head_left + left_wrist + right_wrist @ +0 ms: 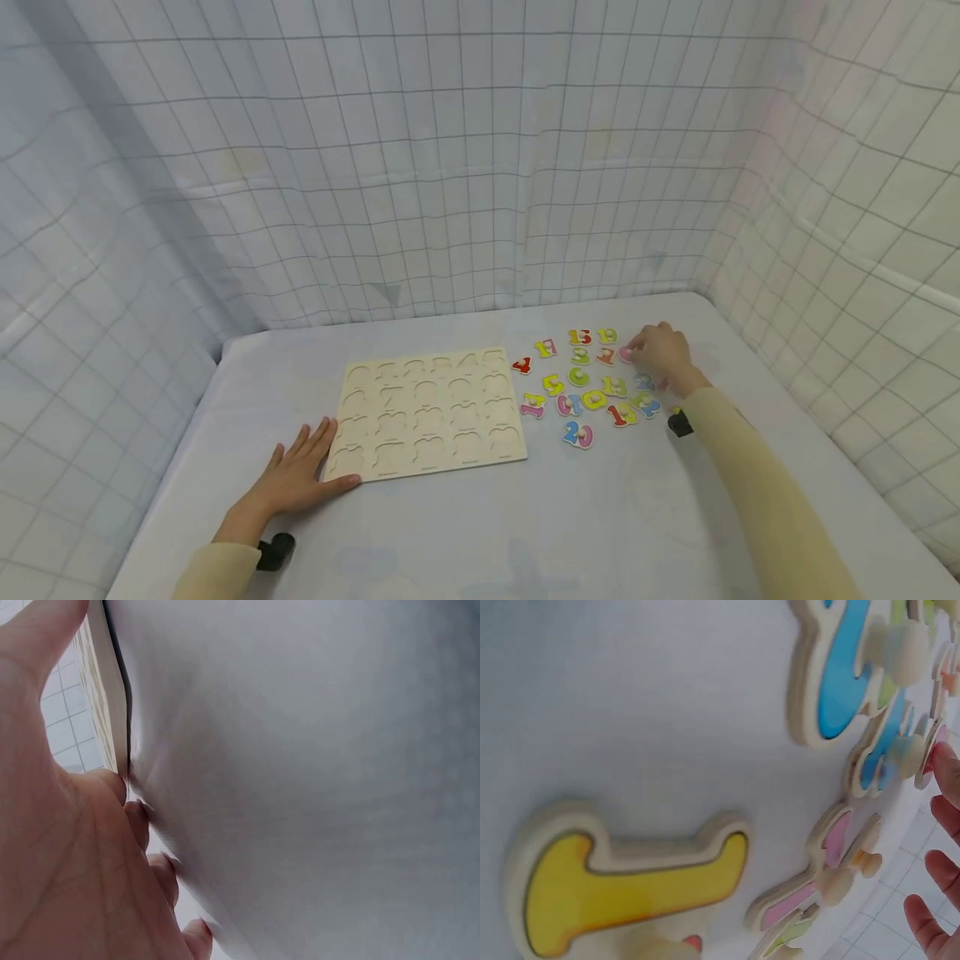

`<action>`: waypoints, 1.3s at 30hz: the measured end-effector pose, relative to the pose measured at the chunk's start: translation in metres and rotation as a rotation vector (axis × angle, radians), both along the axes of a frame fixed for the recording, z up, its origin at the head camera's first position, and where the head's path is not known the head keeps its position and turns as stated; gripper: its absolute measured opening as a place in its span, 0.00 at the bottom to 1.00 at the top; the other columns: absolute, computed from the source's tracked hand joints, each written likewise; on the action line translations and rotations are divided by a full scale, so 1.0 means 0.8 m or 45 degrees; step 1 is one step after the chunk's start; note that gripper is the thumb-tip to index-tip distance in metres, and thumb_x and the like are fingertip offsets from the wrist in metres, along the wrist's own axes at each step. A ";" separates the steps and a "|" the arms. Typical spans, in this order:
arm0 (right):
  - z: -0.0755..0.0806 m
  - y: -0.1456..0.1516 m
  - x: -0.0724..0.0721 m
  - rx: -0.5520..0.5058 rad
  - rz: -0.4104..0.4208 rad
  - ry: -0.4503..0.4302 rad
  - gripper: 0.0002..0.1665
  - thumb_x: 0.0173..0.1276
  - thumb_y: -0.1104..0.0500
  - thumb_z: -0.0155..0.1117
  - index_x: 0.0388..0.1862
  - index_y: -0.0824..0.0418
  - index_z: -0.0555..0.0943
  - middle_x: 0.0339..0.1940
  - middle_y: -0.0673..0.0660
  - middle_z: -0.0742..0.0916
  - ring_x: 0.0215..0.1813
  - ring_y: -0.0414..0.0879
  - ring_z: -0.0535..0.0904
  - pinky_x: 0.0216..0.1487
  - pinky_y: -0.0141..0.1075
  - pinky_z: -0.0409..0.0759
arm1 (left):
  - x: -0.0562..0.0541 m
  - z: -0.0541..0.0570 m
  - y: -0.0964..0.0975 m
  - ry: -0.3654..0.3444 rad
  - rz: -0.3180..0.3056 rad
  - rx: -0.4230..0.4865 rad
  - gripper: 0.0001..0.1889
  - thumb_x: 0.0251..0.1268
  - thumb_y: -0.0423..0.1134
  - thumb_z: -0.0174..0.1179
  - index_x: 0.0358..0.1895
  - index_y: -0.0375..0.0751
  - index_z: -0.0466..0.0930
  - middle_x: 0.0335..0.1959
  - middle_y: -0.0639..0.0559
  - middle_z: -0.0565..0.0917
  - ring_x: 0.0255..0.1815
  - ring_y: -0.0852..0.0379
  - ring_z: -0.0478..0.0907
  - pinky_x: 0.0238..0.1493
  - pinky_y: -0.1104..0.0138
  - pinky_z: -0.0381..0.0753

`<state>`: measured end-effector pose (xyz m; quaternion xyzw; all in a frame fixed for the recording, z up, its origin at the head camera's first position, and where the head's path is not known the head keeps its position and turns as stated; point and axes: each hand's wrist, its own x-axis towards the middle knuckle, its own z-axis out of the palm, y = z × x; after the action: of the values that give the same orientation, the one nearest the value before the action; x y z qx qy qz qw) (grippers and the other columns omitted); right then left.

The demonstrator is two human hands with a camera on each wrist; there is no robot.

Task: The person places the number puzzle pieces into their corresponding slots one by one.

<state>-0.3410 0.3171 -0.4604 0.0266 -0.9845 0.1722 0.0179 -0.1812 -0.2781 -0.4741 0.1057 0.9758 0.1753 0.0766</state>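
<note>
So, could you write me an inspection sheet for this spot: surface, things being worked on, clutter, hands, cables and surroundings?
Surface: white-covered table.
Job's things: puzzle board with shaped recesses; knobbed number pieces loose to its right.
Clutter: nothing seen.
Left hand: spread at the board's near-left corner.
Right hand: fingers touch a pink piece; whether it is gripped is unclear.
Cables: nothing seen.
Surroundings: white gridded cloth behind and on both sides.
</note>
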 end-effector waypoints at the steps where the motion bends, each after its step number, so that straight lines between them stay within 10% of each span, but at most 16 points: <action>1: 0.002 -0.002 0.001 0.000 0.019 0.032 0.18 0.65 0.49 0.65 0.44 0.60 0.86 0.47 0.63 0.79 0.49 0.62 0.68 0.52 0.57 0.65 | 0.000 0.000 0.000 0.000 0.000 -0.001 0.56 0.54 0.70 0.56 0.74 0.32 0.46 0.74 0.34 0.48 0.72 0.31 0.39 0.62 0.33 0.35; 12: 0.050 -0.114 -0.008 0.042 0.444 0.431 0.11 0.60 0.53 0.71 0.34 0.59 0.88 0.34 0.54 0.84 0.39 0.53 0.72 0.40 0.49 0.70 | 0.006 0.004 0.003 -0.007 0.029 0.024 0.56 0.54 0.70 0.56 0.74 0.32 0.46 0.74 0.34 0.48 0.72 0.31 0.39 0.62 0.33 0.33; 25: 0.044 -0.356 -0.028 0.049 0.790 0.438 0.11 0.62 0.44 0.67 0.35 0.48 0.89 0.32 0.45 0.82 0.36 0.42 0.70 0.38 0.38 0.69 | 0.011 0.007 0.003 0.036 0.060 0.003 0.56 0.54 0.71 0.56 0.74 0.32 0.48 0.74 0.35 0.50 0.72 0.32 0.41 0.63 0.33 0.36; 39: 0.006 -0.504 -0.011 0.179 0.684 0.245 0.13 0.63 0.39 0.63 0.37 0.42 0.88 0.33 0.43 0.79 0.40 0.41 0.70 0.40 0.35 0.67 | 0.008 0.000 0.023 0.015 0.033 0.026 0.55 0.54 0.70 0.57 0.74 0.34 0.48 0.74 0.37 0.50 0.73 0.33 0.41 0.64 0.35 0.36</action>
<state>-0.3501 -0.0857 -0.4558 0.3037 -0.9455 0.0989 0.0632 -0.1749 -0.2595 -0.4739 0.0950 0.9757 0.1855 0.0676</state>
